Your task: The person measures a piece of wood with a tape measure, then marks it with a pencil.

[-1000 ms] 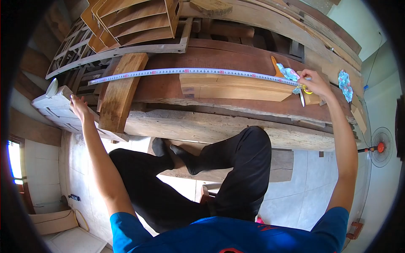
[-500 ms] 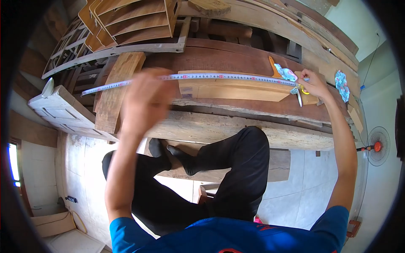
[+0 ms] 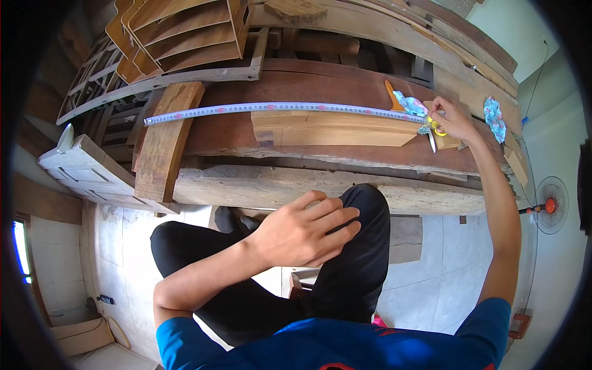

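A long white measuring tape (image 3: 271,108) with red marks runs across the bench, over a pale wooden board (image 3: 339,131) and onto a thick wooden block (image 3: 171,132) at the left. My right hand (image 3: 453,120) is closed in a pinch at the tape's right end, beside yellow-handled scissors (image 3: 433,140). Crumpled blue patterned material (image 3: 410,103) lies just left of those fingers. Above my lap hovers my left hand (image 3: 305,231), away from the tape; its loosely bent fingers are apart and nothing shows in them.
A wooden shelved rack (image 3: 185,31) stands at the back left. An orange handle (image 3: 392,95) lies behind the board. More blue patterned material (image 3: 494,120) rests at the far right, near a fan (image 3: 550,205). My legs (image 3: 351,271) are below the bench's front beam (image 3: 277,188).
My left hand has left the tape's left part and come down and right, over my lap. The tape's left end has shifted right and up. My right hand keeps its pinch.
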Demonstrator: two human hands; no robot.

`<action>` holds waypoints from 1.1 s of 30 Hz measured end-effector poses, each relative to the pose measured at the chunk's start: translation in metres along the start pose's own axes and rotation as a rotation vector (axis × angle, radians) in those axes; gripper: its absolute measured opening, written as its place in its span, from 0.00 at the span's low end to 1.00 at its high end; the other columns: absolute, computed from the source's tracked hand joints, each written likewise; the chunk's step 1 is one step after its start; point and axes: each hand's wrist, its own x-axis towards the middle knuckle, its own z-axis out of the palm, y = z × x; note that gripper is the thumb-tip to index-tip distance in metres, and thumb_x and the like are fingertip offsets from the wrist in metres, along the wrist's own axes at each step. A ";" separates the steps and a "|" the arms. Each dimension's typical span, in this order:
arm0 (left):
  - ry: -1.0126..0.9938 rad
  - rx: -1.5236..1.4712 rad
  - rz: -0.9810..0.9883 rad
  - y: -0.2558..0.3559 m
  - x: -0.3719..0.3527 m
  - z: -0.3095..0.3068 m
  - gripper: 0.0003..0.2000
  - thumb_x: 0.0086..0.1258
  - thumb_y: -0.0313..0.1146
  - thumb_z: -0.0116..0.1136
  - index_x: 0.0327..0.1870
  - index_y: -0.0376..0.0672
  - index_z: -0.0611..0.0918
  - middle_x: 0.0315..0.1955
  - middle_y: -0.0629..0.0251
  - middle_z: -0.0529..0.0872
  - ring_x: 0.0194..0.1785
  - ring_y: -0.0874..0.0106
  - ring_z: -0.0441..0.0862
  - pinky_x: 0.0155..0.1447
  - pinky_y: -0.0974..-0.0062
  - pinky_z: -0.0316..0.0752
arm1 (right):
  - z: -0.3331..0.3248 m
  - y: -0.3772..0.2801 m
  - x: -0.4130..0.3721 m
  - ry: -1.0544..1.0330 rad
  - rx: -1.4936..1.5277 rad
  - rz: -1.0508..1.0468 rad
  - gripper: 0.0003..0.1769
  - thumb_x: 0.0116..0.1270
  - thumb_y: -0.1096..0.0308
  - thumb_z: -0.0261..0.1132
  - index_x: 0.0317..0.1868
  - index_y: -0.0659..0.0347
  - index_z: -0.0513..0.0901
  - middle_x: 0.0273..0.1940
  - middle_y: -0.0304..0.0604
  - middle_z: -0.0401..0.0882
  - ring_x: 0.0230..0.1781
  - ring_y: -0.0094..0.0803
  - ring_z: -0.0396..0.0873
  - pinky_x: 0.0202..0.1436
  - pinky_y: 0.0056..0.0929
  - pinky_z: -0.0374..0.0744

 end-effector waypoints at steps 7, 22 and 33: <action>0.067 -0.011 -0.056 -0.006 -0.002 -0.008 0.16 0.62 0.33 0.72 0.52 0.46 0.87 0.54 0.65 0.88 0.54 0.67 0.87 0.57 0.67 0.79 | -0.001 -0.010 0.001 -0.040 -0.008 0.057 0.14 0.79 0.59 0.66 0.43 0.59 0.72 0.43 0.39 0.79 0.37 0.20 0.79 0.31 0.22 0.83; 0.046 -0.022 -0.073 -0.009 -0.002 -0.011 0.14 0.62 0.32 0.71 0.50 0.45 0.88 0.54 0.65 0.89 0.53 0.67 0.87 0.56 0.68 0.80 | -0.003 -0.008 0.000 -0.057 -0.032 -0.002 0.15 0.80 0.58 0.66 0.42 0.58 0.72 0.44 0.39 0.80 0.35 0.19 0.78 0.30 0.22 0.80; 0.323 -0.035 -0.838 -0.131 -0.027 -0.021 0.11 0.71 0.27 0.68 0.52 0.38 0.87 0.45 0.55 0.88 0.42 0.59 0.87 0.48 0.63 0.83 | -0.002 -0.010 -0.004 -0.040 -0.047 0.010 0.22 0.74 0.49 0.73 0.45 0.61 0.79 0.42 0.43 0.84 0.41 0.26 0.82 0.40 0.32 0.83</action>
